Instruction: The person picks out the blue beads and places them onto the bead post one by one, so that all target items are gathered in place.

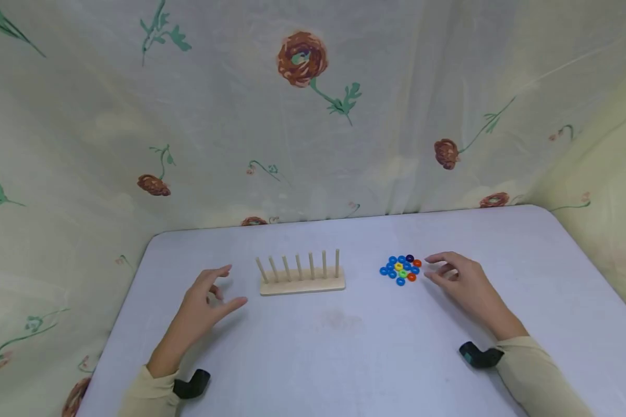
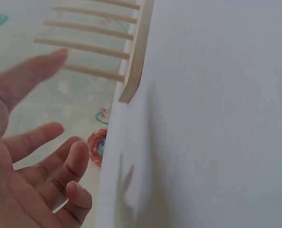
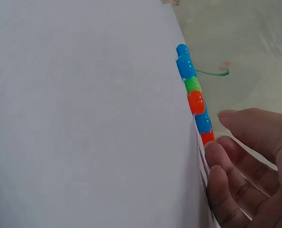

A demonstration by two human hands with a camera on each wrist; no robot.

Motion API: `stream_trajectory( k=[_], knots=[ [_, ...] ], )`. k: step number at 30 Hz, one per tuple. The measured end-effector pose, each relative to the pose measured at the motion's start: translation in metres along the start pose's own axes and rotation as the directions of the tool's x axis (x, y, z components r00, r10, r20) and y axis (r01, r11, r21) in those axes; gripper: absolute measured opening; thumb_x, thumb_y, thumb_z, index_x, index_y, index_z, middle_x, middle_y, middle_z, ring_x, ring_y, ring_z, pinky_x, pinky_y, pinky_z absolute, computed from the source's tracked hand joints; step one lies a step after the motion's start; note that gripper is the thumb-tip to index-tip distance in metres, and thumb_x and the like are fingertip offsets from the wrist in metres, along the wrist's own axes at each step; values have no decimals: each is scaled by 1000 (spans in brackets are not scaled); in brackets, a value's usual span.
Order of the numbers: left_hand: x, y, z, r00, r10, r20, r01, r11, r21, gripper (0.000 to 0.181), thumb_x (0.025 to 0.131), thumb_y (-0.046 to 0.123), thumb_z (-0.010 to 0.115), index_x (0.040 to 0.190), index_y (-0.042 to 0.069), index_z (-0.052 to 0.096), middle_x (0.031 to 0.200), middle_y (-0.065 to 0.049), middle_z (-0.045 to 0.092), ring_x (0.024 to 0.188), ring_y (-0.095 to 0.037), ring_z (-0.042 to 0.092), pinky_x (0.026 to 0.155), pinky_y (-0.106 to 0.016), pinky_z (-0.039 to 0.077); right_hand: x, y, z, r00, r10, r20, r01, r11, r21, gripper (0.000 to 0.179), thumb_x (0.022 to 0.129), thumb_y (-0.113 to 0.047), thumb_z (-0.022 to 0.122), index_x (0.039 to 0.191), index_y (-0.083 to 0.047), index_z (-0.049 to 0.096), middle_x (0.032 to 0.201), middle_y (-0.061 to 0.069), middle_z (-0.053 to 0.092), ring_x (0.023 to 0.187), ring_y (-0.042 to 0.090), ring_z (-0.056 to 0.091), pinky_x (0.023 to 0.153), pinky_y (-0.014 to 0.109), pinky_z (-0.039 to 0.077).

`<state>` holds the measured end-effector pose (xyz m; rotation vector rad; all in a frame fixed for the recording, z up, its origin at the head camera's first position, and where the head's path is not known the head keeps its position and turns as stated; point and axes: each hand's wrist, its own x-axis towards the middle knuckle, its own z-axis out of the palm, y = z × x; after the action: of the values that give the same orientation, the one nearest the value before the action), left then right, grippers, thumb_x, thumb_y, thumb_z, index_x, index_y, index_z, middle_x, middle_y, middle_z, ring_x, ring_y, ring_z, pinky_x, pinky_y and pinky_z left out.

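Peg rack (image 1: pixel 304 285) matt wd., rings (image 3: pixel 196 101) glossy plast.

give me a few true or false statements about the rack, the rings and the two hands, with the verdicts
1. The wooden rack stands between the left hand and the rings. True.
2. The rings are all one colour. False: there are blue, orange, yellow and green ones, plus a dark one.
3. The right hand is nearer to the rings than the left hand is. True.
4. Three rings sit on the pegs. False: the pegs are bare, and the rings lie in a cluster on the table.
5. The left hand grips the wooden rack. False: it is apart from it and holds nothing.
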<state>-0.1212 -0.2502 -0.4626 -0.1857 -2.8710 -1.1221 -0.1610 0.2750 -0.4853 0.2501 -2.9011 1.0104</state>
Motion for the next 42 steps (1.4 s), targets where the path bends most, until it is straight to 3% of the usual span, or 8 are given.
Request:
stream_trajectory(
  k=[3, 7, 16, 22, 31, 42],
  knots=[
    [5, -2, 10, 999, -21, 28, 24, 994, -105, 70, 83, 22, 88, 144, 6, 57, 131, -17, 65, 81, -10, 55, 69, -23, 46, 6, 6, 6, 999, 30, 35, -33, 997, 75, 32, 96, -24, 75, 125, -10, 69, 118, 14, 72, 93, 21, 67, 71, 20, 52],
    [14, -2, 23, 997, -55, 61, 64, 985, -162, 62, 82, 16, 88, 138, 6, 62, 120, -14, 70, 74, -5, 54, 65, -22, 45, 10, 12, 12, 998, 34, 57, -42, 988, 148, 27, 96, -22, 75, 121, -12, 73, 118, 12, 73, 89, 15, 62, 69, 22, 50],
    [38, 3, 38, 993, -58, 100, 69, 991, -112, 61, 77, 18, 93, 130, 2, 68, 111, -12, 72, 76, -13, 52, 66, -24, 43, 10, 17, 19, 999, 2, 41, -9, 984, 178, 24, 96, -22, 76, 118, -12, 77, 106, 7, 74, 85, 9, 57, 75, 19, 47],
    [46, 4, 46, 990, -66, 124, 72, 996, -50, 52, 75, 25, 94, 117, 3, 72, 104, -10, 70, 73, -15, 48, 63, -26, 40, 8, 19, 22, 1000, 0, 31, -5, 986, 170, 23, 96, -23, 76, 117, -14, 78, 101, 4, 72, 84, 9, 57, 74, 19, 47],
    [48, 6, 64, 998, -55, 22, 57, 997, -56, 51, 72, 33, 96, 113, 12, 75, 101, -3, 71, 70, -13, 43, 62, -25, 36, 12, 24, 17, 1000, -11, 15, 9, 992, 122, 22, 94, -17, 77, 115, -11, 78, 97, 5, 72, 81, 11, 57, 71, 18, 48],
    [48, 2, 66, 997, -73, -3, 72, 996, -58, 55, 73, 34, 95, 118, 10, 74, 103, -5, 72, 71, -14, 44, 64, -25, 36, 20, 23, 23, 999, -32, 30, 28, 991, 130, 27, 93, -19, 79, 119, -12, 78, 96, 4, 71, 82, 12, 58, 71, 18, 49]
  ],
)
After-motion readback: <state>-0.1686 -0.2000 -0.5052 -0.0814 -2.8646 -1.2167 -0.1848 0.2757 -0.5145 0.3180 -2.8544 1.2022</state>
